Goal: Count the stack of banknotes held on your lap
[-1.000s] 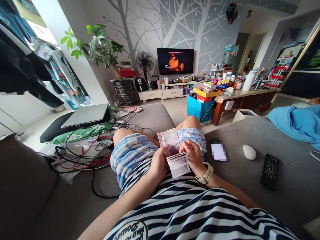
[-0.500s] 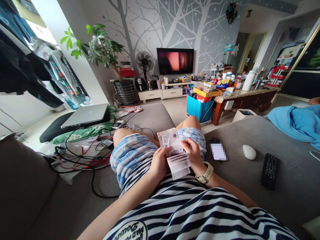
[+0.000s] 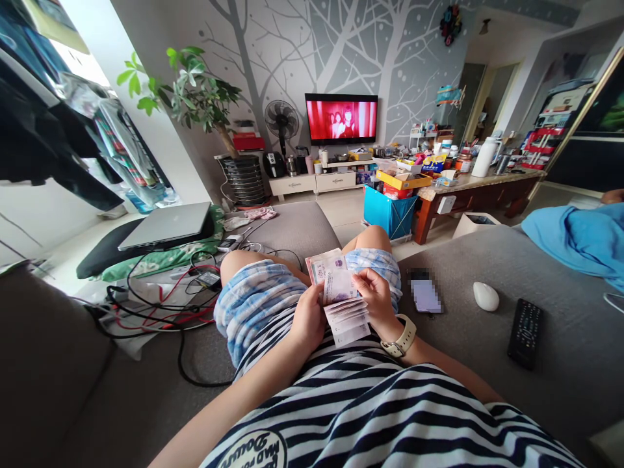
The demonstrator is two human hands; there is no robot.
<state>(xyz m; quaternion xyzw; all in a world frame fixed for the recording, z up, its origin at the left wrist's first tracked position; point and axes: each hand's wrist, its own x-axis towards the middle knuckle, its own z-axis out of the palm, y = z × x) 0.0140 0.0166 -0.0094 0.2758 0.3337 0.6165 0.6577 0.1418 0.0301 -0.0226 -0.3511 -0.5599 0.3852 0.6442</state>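
Observation:
A stack of banknotes is held over my lap, several of its notes fanned downward toward my striped shirt. My left hand grips the stack at its left side, thumb on top and fingers hidden beneath. On the right, my right hand pinches the edge of a note between thumb and fingers; a cream watch is on that wrist. Pinkish and greenish notes show at the stack's upper left edge.
On the sofa to the right lie a phone, a white mouse and a black remote. Tangled cables and a laptop are at left. Ahead stand a cluttered table and a television.
A note's edge has shifted over the stack between my hands, and the lower fanned notes have moved slightly up. The television picture has changed from a dim glow to figures on red.

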